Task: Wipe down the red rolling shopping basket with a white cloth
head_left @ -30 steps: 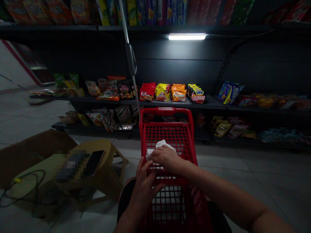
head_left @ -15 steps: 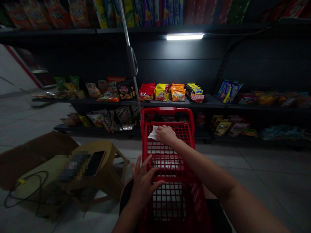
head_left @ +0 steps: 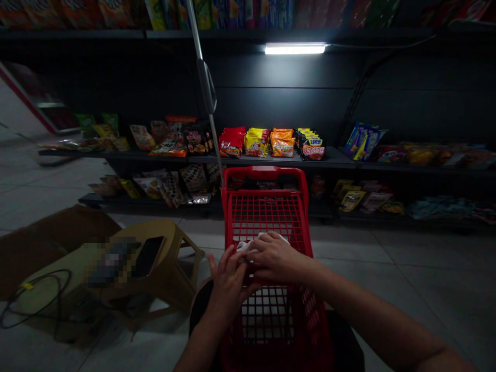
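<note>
A red plastic shopping basket (head_left: 228, 222) with grid walls and a raised handle stands between my knees. My right hand (head_left: 277, 258) is closed on a crumpled white tissue (head_left: 251, 245) over the basket's middle, and the fingers hide part of the tissue. Beside it on the left, my left hand (head_left: 228, 284) has its fingers apart, with fingertips at the tissue's left edge. I cannot tell whether they press on it.
Dark shelves (head_left: 333, 161) with snack packets span the front, under a lit tube lamp (head_left: 295, 48). A metal pole (head_left: 207, 85) rises behind the basket. On the left, a yellow stool (head_left: 174, 248) carries a phone (head_left: 148, 256), near a cardboard box (head_left: 54, 232) and a black cable (head_left: 58, 281).
My right hand has drawn the tissue from the far end of the basket back towards me, up to my left hand. The left hand's fingers have come in to the tissue's edge.
</note>
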`<control>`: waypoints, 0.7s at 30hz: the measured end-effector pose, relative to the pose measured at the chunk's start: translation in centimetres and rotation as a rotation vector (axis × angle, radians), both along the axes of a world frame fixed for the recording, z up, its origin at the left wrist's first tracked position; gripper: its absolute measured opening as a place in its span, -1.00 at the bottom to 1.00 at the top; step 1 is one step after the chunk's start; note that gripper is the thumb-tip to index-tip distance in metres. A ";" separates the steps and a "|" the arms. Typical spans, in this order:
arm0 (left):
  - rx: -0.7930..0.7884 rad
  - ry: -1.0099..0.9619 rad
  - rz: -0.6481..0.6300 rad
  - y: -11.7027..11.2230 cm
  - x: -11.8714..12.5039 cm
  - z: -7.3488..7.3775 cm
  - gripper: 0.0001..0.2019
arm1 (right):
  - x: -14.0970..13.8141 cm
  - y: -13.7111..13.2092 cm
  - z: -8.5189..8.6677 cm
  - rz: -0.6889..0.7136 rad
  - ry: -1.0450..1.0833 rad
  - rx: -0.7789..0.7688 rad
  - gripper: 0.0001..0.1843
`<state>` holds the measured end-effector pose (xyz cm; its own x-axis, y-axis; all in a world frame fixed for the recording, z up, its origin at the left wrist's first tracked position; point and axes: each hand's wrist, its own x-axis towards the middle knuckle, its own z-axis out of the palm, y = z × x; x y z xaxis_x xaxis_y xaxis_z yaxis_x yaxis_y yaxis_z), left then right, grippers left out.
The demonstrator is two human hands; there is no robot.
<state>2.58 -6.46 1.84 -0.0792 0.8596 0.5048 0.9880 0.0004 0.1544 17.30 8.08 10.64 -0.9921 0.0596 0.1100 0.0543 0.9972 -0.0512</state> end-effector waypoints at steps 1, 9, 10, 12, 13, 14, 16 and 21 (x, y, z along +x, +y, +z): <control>-0.002 0.004 -0.002 0.0 0.0 0.1 -0.56 | 0.4 0.2 0.2 0.012 0.003 -0.023 -0.42; -0.009 -0.050 0.016 0.0 0.4 0.5 -0.50 | 2.4 -0.2 -1.5 -0.002 -0.054 0.000 0.02; -0.015 -0.054 0.009 0.0 0.4 0.6 -0.50 | 2.5 -0.1 -1.5 -0.001 -0.058 -0.016 0.01; -0.031 -0.054 0.005 -0.1 0.5 0.7 -0.51 | 2.6 0.1 -1.2 0.021 -0.061 -0.056 -0.02; -0.039 -0.055 0.011 -0.1 0.5 0.7 -0.52 | 2.6 0.4 -1.0 0.037 -0.058 -0.077 -0.07; -0.045 -0.057 0.021 -0.1 0.5 0.7 -0.52 | 2.5 0.7 -0.7 0.057 -0.054 -0.097 -0.16; -0.056 -0.069 0.038 0.0 0.6 0.6 -0.53 | 2.1 1.6 -0.4 0.084 -0.035 -0.115 -0.42; -0.065 -0.086 0.032 0.3 0.5 0.5 -0.56 | -1.6 5.5 -0.9 0.011 -0.023 -0.012 -0.69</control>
